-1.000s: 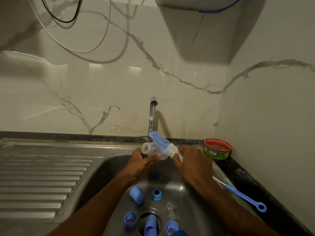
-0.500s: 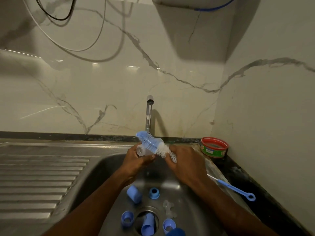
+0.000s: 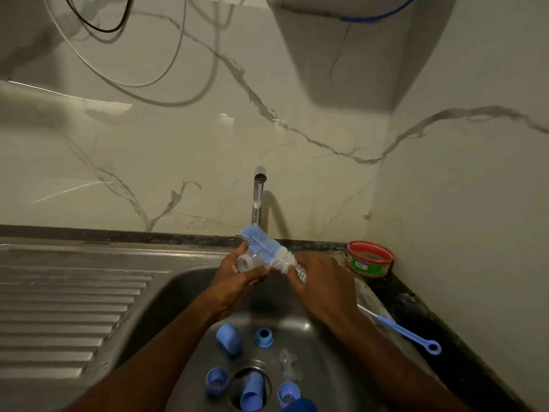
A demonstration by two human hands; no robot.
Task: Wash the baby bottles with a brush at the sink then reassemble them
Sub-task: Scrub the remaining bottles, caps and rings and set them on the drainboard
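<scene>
Over the steel sink (image 3: 184, 281) my left hand (image 3: 237, 278) grips a small clear baby bottle (image 3: 248, 261), its open neck turned to the left. My right hand (image 3: 320, 281) holds the blue and white bottle brush (image 3: 267, 251), whose bristles lie across the bottle's outside. Most of the brush handle is hidden inside my right hand. On the sink floor lie several blue caps and rings (image 3: 229, 339) around the drain (image 3: 251, 388), plus a clear teat (image 3: 289, 364).
A chrome tap (image 3: 258, 200) stands at the back wall behind my hands. A red and green tin (image 3: 370, 259) sits on the dark counter at the right. A thin blue teat brush (image 3: 407, 333) lies on the sink's right rim. A ribbed draining board (image 3: 65, 304) spreads left.
The brush and bottle have slid slightly left in my hands, with the brush still rubbing the bottle. The sink parts have not moved.
</scene>
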